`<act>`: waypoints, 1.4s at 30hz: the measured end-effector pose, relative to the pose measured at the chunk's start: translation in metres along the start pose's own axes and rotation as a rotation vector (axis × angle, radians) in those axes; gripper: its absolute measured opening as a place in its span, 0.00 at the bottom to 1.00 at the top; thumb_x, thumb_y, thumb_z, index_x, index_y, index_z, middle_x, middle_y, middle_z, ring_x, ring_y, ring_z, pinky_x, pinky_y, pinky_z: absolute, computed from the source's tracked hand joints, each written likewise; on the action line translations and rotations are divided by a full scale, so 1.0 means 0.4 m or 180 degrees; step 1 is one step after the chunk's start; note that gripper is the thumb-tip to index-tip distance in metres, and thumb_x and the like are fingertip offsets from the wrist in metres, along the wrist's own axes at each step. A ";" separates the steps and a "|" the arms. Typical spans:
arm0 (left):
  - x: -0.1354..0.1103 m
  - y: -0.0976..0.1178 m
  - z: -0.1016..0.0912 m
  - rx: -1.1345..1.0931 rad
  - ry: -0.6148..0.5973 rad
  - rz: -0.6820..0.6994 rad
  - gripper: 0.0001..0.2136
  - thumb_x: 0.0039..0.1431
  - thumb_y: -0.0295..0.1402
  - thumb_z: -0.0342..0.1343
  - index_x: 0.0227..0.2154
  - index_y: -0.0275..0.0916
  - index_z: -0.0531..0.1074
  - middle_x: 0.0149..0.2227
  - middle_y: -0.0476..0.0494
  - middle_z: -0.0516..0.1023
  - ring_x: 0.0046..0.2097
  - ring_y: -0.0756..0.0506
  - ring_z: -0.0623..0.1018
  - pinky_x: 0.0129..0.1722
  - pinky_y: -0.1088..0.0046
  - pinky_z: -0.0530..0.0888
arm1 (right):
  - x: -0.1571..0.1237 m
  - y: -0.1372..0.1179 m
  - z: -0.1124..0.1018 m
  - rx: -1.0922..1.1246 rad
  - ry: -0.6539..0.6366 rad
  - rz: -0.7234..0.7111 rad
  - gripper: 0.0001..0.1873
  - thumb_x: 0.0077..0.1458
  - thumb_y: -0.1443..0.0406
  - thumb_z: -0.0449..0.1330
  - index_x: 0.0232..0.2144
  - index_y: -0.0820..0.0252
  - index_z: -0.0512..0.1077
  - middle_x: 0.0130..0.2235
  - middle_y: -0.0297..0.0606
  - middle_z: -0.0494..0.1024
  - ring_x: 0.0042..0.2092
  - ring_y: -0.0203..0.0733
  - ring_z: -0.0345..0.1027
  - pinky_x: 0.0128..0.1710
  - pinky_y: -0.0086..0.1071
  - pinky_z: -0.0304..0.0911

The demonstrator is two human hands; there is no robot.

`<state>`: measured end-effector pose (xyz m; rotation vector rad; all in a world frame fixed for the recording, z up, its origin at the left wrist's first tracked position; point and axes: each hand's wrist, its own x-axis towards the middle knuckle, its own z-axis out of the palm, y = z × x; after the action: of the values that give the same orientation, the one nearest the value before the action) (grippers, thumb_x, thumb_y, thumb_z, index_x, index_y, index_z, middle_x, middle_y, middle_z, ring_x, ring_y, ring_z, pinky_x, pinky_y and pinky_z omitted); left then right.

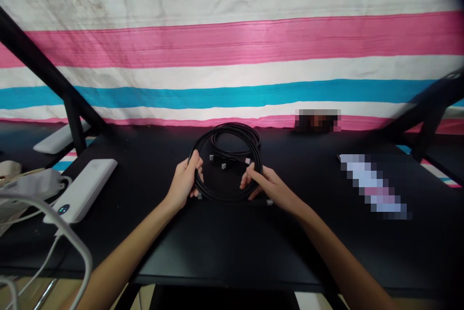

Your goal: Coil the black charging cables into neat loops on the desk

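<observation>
A bundle of black cables lies coiled in loops on the black table, with several small silver plugs showing inside the ring. My left hand grips the left side of the coil, fingers curled round the strands. My right hand holds the right side, fingers pinched on the cable near a plug.
A white power bank lies at the left, with white cables and a white adapter beside it. Another white bar sits farther back left. A blurred flat object lies at the right. Black frame struts rise at both sides before a striped cloth backdrop.
</observation>
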<state>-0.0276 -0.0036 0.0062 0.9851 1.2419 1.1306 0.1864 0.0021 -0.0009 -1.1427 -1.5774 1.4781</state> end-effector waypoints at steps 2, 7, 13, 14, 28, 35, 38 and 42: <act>0.001 0.001 0.000 -0.0158 -0.0042 -0.0052 0.20 0.56 0.52 0.49 0.22 0.40 0.57 0.11 0.59 0.59 0.08 0.57 0.58 0.05 0.86 0.48 | -0.005 -0.006 0.002 0.0132 -0.0147 0.0258 0.21 0.57 0.50 0.51 0.28 0.62 0.66 0.31 0.39 0.74 0.30 0.37 0.70 0.21 0.26 0.67; 0.000 0.018 -0.009 -0.0807 -0.0427 -0.0318 0.18 0.55 0.49 0.52 0.23 0.40 0.57 0.12 0.61 0.52 0.10 0.57 0.55 0.04 0.86 0.49 | -0.015 -0.015 0.004 0.0801 -0.0401 0.0773 0.19 0.56 0.47 0.51 0.37 0.55 0.60 0.32 0.36 0.78 0.22 0.37 0.71 0.11 0.24 0.61; -0.007 0.034 -0.020 -0.1188 -0.1307 -0.0749 0.16 0.57 0.46 0.50 0.22 0.41 0.57 0.11 0.61 0.48 0.10 0.56 0.50 0.04 0.85 0.51 | -0.011 -0.014 0.001 0.1183 0.0079 0.0557 0.15 0.56 0.51 0.54 0.35 0.57 0.63 0.21 0.28 0.74 0.16 0.29 0.62 0.15 0.20 0.57; -0.009 0.031 -0.019 -0.1054 -0.1403 -0.0746 0.16 0.57 0.46 0.50 0.22 0.41 0.57 0.11 0.61 0.49 0.10 0.56 0.52 0.05 0.85 0.52 | -0.009 -0.013 0.001 0.1182 0.0134 0.0545 0.15 0.56 0.52 0.54 0.35 0.57 0.64 0.20 0.28 0.73 0.16 0.29 0.62 0.15 0.20 0.57; -0.019 0.017 -0.013 0.1572 -0.0403 0.1404 0.12 0.58 0.38 0.50 0.35 0.36 0.74 0.39 0.42 0.74 0.42 0.45 0.72 0.45 0.68 0.66 | -0.010 -0.001 0.011 0.1325 -0.0008 -0.0138 0.15 0.60 0.53 0.51 0.42 0.57 0.63 0.23 0.31 0.77 0.19 0.32 0.67 0.20 0.23 0.63; -0.044 0.035 -0.007 0.0979 -0.2361 -0.0478 0.19 0.60 0.43 0.47 0.49 0.39 0.67 0.27 0.47 0.75 0.22 0.51 0.71 0.22 0.76 0.65 | -0.015 -0.002 0.006 0.1249 -0.0300 -0.0050 0.13 0.61 0.54 0.50 0.39 0.57 0.64 0.21 0.30 0.76 0.16 0.32 0.65 0.15 0.22 0.60; -0.047 0.027 -0.004 0.0999 -0.2349 -0.0380 0.17 0.58 0.43 0.51 0.45 0.39 0.70 0.19 0.54 0.65 0.18 0.55 0.64 0.19 0.80 0.57 | -0.018 -0.011 0.002 0.1226 -0.0276 0.0048 0.13 0.60 0.54 0.50 0.39 0.56 0.64 0.21 0.30 0.76 0.17 0.32 0.65 0.15 0.22 0.60; -0.039 0.014 -0.003 0.0881 -0.2057 -0.0210 0.16 0.59 0.45 0.49 0.34 0.36 0.72 0.15 0.57 0.58 0.16 0.57 0.57 0.17 0.80 0.51 | -0.019 -0.018 0.000 0.0907 -0.0046 -0.0031 0.13 0.58 0.56 0.54 0.40 0.58 0.66 0.27 0.35 0.79 0.24 0.34 0.71 0.22 0.23 0.65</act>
<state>-0.0289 -0.0181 0.0145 1.3695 0.8974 0.5184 0.1880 -0.0046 0.0067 -0.9601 -1.3267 1.6456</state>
